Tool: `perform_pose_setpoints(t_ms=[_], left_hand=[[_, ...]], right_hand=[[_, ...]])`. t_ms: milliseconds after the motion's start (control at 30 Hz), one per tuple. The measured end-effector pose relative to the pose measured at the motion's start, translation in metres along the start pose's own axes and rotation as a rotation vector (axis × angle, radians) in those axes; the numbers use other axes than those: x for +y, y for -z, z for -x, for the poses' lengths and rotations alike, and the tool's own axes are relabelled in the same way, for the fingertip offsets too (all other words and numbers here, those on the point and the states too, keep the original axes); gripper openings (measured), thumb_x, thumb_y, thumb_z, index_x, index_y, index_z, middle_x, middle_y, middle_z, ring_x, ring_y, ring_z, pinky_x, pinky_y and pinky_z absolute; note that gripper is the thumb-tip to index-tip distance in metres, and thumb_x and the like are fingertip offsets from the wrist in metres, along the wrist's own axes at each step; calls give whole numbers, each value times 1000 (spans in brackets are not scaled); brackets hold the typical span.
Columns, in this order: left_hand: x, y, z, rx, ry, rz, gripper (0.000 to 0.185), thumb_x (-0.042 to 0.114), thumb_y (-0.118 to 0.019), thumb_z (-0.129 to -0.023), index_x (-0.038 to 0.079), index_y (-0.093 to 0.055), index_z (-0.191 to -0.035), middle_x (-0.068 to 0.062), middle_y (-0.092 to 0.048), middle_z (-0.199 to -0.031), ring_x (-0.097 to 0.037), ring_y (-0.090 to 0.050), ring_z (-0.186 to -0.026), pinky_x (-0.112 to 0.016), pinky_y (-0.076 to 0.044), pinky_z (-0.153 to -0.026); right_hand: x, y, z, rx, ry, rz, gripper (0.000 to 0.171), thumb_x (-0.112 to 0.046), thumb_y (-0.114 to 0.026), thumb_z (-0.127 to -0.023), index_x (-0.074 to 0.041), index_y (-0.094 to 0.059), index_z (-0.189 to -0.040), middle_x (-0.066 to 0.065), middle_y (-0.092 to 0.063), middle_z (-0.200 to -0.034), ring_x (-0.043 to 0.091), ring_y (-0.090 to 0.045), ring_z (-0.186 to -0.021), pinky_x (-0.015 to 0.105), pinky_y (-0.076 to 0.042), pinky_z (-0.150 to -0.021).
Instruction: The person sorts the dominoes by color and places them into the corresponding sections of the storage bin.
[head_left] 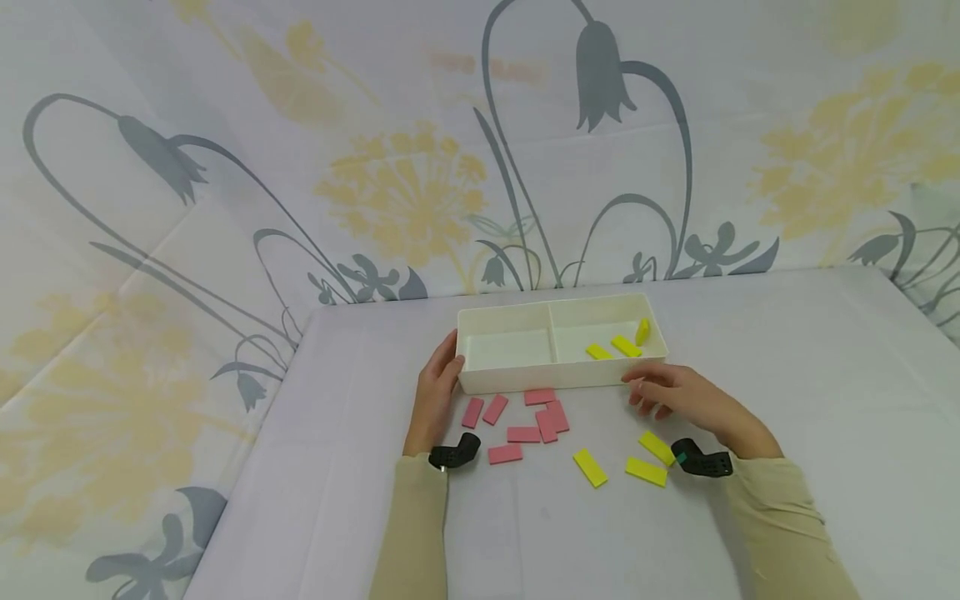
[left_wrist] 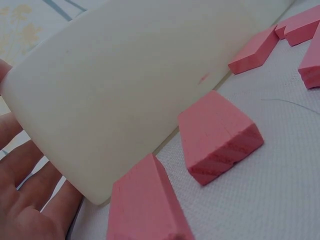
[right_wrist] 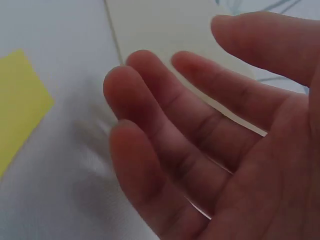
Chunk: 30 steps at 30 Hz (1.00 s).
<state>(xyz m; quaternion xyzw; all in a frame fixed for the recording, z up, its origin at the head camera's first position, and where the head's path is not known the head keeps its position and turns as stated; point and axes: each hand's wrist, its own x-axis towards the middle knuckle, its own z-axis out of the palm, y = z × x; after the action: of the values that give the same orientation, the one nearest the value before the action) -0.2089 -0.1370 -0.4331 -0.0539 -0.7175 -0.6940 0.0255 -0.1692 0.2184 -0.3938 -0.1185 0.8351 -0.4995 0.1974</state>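
1. The left hand (head_left: 437, 385) rests flat against the left end of the white two-compartment tray (head_left: 525, 381), fingers straight and together.
2. The right hand (head_left: 678, 396) hovers empty just before the tray's right front corner, fingers relaxed and slightly spread.
3. Three yellow blocks (head_left: 624, 345) lie in the right compartment; pink blocks (head_left: 523, 434) lie on the table before the tray.

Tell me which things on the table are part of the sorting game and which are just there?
Part of it:
white tray
yellow blocks
pink blocks
left hand, touching the tray's end
right hand, empty, near the tray

Just there:
flowered cloth backdrop
table cover
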Motion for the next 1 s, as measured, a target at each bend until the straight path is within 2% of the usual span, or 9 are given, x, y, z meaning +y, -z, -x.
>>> perform_pose_setpoints(t_ms=[167,367,633,767,1000], left_hand=[[1,1,1,3,-1,-6,43,23,-44,-94,22,-37,-137,3,-36,-139,-16,-33,-126,-38,-31,-99],[8,1,3,-4,19,-1,43,21,-44,-94,21,-37,-137,2,-36,-139,-17,-33,-127,-37,-31,-99],[26,-3,9,-23,-5,-8,46,18,-42,-95,10,-32,-139,-7,-33,-141,-24,-31,-128,-38,-31,-99],[23,-2,8,-23,0,9,46,18,-43,-95,11,-33,-138,-7,-33,-141,-24,-30,-128,-38,-30,-100],[5,0,2,-11,-2,12,43,21,-44,-94,19,-37,-137,0,-36,-139,-18,-33,-127,-37,-30,-100]], right_hand=[[-1,-3,-2,-22,-53,138,33,-34,-53,-89,-7,-56,-107,7,-57,-77,21,-53,-66,29,-44,-57],[-9,-6,0,-56,-78,333,31,-37,-55,-86,-7,-58,-96,1,-55,-69,14,-52,-61,29,-41,-59],[-15,-10,3,-65,-210,404,33,-42,-61,-81,-10,-56,-89,1,-51,-65,14,-49,-58,28,-39,-55],[-18,-15,4,-88,-246,456,37,-45,-67,-74,-12,-54,-85,0,-50,-63,14,-47,-58,28,-36,-54],[-20,-21,5,-99,-219,552,36,-38,-73,-69,-13,-51,-83,-1,-47,-68,15,-44,-62,28,-32,-55]])
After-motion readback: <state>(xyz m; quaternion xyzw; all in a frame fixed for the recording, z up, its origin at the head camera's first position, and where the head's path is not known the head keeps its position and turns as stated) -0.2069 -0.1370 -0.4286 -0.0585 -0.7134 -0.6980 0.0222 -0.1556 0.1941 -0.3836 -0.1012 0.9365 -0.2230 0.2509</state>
